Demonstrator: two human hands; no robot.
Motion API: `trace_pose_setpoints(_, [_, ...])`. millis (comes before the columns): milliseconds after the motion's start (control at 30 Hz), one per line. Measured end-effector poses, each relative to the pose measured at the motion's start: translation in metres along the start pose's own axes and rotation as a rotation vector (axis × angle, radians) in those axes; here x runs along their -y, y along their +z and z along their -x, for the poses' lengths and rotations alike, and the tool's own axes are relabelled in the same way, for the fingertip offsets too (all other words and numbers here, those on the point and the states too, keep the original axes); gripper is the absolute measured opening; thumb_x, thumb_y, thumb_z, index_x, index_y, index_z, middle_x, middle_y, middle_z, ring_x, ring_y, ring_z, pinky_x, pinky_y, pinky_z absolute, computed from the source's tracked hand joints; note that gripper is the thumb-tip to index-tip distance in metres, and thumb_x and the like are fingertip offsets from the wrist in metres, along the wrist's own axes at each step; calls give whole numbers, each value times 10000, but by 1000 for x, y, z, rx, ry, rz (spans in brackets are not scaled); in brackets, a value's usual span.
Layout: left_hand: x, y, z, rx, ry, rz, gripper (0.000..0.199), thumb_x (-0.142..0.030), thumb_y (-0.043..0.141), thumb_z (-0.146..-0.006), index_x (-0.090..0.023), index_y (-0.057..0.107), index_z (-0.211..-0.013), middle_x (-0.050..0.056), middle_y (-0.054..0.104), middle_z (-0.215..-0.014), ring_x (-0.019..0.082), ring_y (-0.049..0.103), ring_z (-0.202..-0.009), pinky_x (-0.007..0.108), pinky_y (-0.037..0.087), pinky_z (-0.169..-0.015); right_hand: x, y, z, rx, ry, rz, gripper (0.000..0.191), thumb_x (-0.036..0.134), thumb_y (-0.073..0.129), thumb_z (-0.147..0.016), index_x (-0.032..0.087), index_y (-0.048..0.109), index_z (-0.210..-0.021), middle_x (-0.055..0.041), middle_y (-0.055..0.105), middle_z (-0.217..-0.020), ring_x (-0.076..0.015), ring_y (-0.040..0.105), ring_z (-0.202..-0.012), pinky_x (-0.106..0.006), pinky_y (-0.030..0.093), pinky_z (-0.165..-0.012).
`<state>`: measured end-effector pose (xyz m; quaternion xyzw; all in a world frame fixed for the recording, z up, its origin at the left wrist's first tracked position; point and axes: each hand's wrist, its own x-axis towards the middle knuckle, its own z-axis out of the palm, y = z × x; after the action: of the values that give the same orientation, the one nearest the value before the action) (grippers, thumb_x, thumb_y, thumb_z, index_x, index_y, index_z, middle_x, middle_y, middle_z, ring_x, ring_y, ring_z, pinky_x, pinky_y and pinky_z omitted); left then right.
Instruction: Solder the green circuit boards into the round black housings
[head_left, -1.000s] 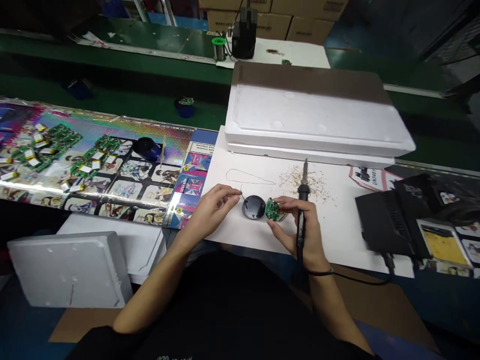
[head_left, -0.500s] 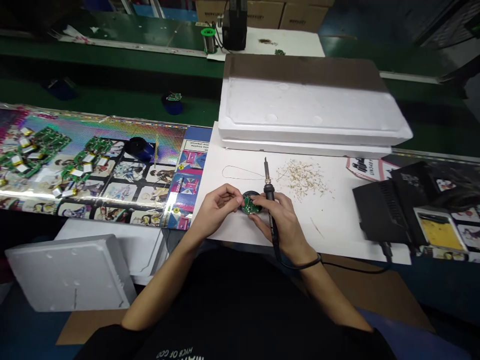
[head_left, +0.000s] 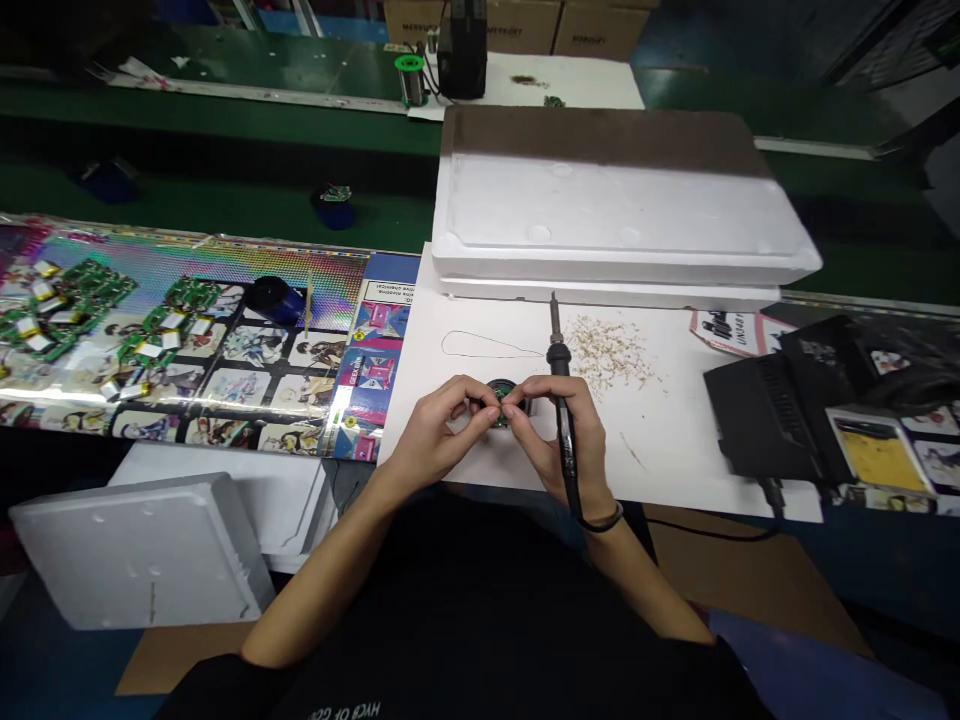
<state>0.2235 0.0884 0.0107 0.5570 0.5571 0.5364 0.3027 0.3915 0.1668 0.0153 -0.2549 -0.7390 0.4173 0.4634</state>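
Note:
Both hands meet over a small round green circuit board [head_left: 501, 392] with a dark rim, on the white sheet [head_left: 450, 465]. My left hand [head_left: 448, 425] has its thumb and forefinger pinched at the board's left side; what lies between the fingertips is too small to tell. My right hand [head_left: 570, 432] holds a black soldering iron [head_left: 564, 410] against the palm, its metal tip pointing away from me. The thumb and forefinger of that hand also come together over the board. A thin wire loop [head_left: 480, 345] lies just beyond the hands.
White foam boxes [head_left: 615, 200] stand behind the sheet. Small tan scraps [head_left: 611, 352] lie to the right, then a black soldering station [head_left: 769, 415] with a yellow sponge [head_left: 881, 455]. Green boards with white parts [head_left: 161, 320] lie left, beside a dark blue cup [head_left: 274, 298].
The soldering iron has shifted right and upward with my right hand. Both hands' fingertips have drawn together over the board, covering more of it. The view has shifted slightly.

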Motion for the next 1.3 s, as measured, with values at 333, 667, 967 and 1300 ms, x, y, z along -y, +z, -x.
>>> trace_pose_setpoints(333, [12,9,3,-53,-50,171,131,-329,664,-1050,-200,649,-1032,50,674,-992,176,629,-928,322,465,-800,-3,1,4,-85,-6,55,275,199,835,-919,256,630,-1094,1,739,-951,-176,773,-882,-308,659,-796])
trace_pose_setpoints(667, [11,11,6,-28,-117,276,130,-335,676,-1047,-207,662,-1037,50,676,-1017,185,637,-967,332,489,-873,-4,3,6,-52,-53,27,309,103,773,-923,266,619,-1136,13,694,-1017,-144,730,-939,-298,611,-861])
trace_pose_setpoints(967, [-3,-1,-3,-10,-46,32,114,-298,700,-1024,-189,712,-995,44,709,-960,174,654,-918,311,488,-844,-13,-3,6,72,-98,100,293,134,709,-985,292,579,-1195,-25,701,-1054,-224,733,-992,-450,610,-902])
trace_pose_setpoints(1300, [8,2,0,-77,-72,78,140,-332,662,-1040,-198,662,-1002,54,699,-993,188,649,-959,323,489,-894,-13,-7,7,106,-163,125,334,76,670,-977,284,563,-1215,-31,697,-1068,-211,710,-975,-440,608,-889])
